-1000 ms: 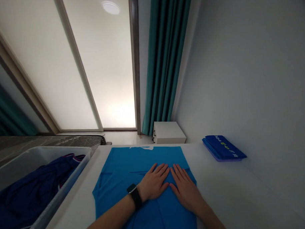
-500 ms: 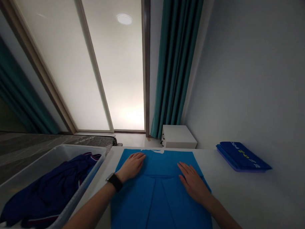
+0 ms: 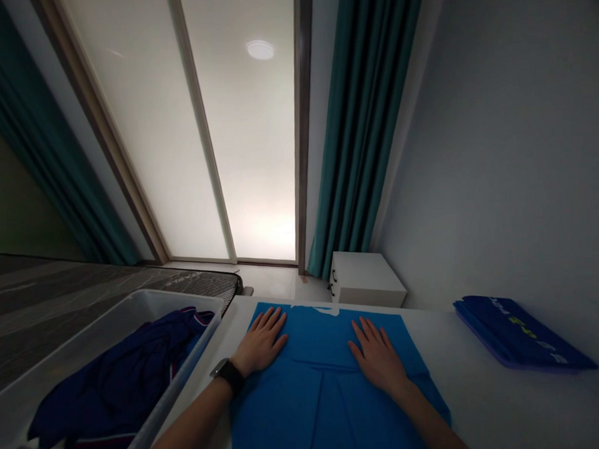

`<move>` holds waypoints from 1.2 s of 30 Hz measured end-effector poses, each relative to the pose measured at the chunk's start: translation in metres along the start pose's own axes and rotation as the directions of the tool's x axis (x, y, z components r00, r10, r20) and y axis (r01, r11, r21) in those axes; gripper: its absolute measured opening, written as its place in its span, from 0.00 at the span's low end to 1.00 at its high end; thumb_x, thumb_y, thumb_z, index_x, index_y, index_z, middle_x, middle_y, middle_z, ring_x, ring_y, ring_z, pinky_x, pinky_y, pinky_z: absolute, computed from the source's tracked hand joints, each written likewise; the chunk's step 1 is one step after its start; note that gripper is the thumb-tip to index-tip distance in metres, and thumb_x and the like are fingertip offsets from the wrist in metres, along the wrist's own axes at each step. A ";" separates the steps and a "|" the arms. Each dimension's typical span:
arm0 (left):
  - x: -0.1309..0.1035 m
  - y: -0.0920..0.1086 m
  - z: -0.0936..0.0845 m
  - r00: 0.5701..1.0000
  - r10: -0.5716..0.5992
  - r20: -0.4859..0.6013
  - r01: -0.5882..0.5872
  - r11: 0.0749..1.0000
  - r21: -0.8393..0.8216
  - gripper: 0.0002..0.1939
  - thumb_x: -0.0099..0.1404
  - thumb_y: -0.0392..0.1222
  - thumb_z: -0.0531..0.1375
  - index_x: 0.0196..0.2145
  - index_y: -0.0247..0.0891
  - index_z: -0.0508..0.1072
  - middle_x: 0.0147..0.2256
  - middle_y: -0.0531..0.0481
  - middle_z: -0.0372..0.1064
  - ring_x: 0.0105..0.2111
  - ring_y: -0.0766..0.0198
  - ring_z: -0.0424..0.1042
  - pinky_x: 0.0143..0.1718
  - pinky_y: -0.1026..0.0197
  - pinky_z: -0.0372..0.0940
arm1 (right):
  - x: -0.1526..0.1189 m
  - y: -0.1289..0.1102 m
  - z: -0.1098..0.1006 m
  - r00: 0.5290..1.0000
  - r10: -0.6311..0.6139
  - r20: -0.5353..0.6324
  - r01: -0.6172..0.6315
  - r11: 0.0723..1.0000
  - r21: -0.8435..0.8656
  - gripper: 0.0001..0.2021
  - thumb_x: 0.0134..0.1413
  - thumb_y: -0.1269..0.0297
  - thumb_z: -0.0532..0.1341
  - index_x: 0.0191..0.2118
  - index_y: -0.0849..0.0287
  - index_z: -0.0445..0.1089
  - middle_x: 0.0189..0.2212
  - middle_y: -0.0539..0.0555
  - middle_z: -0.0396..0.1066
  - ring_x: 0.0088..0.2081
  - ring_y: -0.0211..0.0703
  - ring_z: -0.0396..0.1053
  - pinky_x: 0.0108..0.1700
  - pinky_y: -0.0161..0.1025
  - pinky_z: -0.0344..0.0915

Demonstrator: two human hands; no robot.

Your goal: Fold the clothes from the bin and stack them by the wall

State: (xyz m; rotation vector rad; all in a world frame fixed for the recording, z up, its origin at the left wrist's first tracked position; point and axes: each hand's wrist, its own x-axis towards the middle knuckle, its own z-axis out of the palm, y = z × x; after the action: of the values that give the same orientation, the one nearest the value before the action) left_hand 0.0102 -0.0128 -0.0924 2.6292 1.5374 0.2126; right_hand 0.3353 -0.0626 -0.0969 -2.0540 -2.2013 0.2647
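- The bright-blue cloth garment [image 3: 303, 408] lies on the smooth white table [image 3: 487, 395], right of the translucent plastic bin [image 3: 189, 376].
- The left hand [image 3: 259, 342], nearer the bin, and the right hand [image 3: 377, 356], farther from it, rest flat and unclenched on the garment, gripping nothing.
- Light, even palm strokes outward from the crosswise crease [image 3: 329, 367] would likely smooth the garment best.

The bright blue garment [image 3: 328, 397] lies spread out, lightly creased, on the white table [image 3: 438, 331].
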 end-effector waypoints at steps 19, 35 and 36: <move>0.051 -0.056 -0.039 0.993 -0.112 -0.045 0.112 0.994 -0.003 0.18 0.66 0.37 0.50 0.49 0.40 0.73 0.50 0.39 0.70 0.52 0.48 0.67 0.54 0.47 0.60 | 0.026 0.104 -0.004 0.974 0.130 -0.186 -0.135 0.991 -0.015 0.28 0.65 0.58 0.41 0.65 0.62 0.57 0.65 0.59 0.56 0.66 0.51 0.49 0.66 0.52 0.45; 0.068 -0.093 -0.053 0.985 -0.131 0.111 0.156 0.954 -0.255 0.06 0.53 0.40 0.60 0.29 0.39 0.75 0.30 0.48 0.73 0.32 0.57 0.72 0.36 0.61 0.64 | 0.058 0.152 -0.027 0.955 0.204 -0.216 -0.140 0.951 0.277 0.09 0.53 0.64 0.54 0.33 0.57 0.70 0.38 0.58 0.72 0.44 0.51 0.68 0.48 0.45 0.62; 0.067 -0.092 -0.054 0.985 -0.142 0.102 0.165 0.948 -0.272 0.06 0.53 0.40 0.60 0.29 0.39 0.75 0.29 0.48 0.73 0.31 0.57 0.72 0.36 0.61 0.64 | 0.058 0.152 -0.028 0.954 0.209 -0.213 -0.133 0.937 0.323 0.09 0.54 0.64 0.53 0.33 0.57 0.69 0.37 0.57 0.72 0.42 0.49 0.69 0.47 0.44 0.63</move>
State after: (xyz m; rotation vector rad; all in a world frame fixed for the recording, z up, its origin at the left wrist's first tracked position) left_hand -0.0449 0.0913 -0.0473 2.2639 1.5487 0.2848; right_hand 0.4856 0.0063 -0.1032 -1.9866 -1.7192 0.3256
